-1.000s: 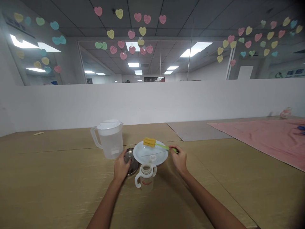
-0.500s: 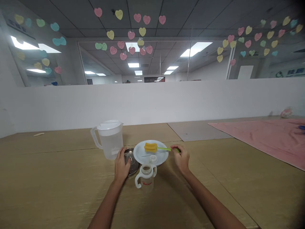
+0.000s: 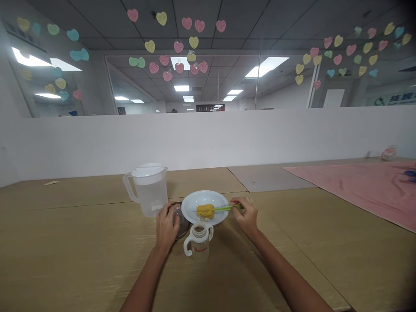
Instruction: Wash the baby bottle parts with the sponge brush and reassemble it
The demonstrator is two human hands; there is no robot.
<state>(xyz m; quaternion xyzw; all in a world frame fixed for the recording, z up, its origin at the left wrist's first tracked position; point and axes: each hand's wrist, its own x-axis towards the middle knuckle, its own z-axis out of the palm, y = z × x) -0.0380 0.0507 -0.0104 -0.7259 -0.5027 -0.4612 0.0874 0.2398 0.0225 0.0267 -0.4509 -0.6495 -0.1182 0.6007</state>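
Observation:
My right hand [image 3: 246, 215] pinches the green handle of a sponge bottle brush [image 3: 224, 208], whose yellow sponge head [image 3: 205, 211] lies on a white plate [image 3: 203, 197]. A thin rod lies on the plate, partly under the sponge. My left hand [image 3: 166, 227] grips the edge of a round steel lid [image 3: 182, 223] lying flat on the table. Just in front of the plate stands a clear two-handled baby bottle [image 3: 199, 245] with no cap. A clear plastic pitcher [image 3: 151, 195] with a white lid stands left of the lid.
All this stands on a wooden table [image 3: 81, 242], with a small wooden stick [image 3: 51, 183] at its far left. A pink cloth [image 3: 351, 186] lies to the right, and a low white partition [image 3: 208, 138] runs along the back.
The sponge head has swung from the plate's far side toward me, and the brush now lies more level. My right hand has shifted slightly left. My left hand stays on the lid.

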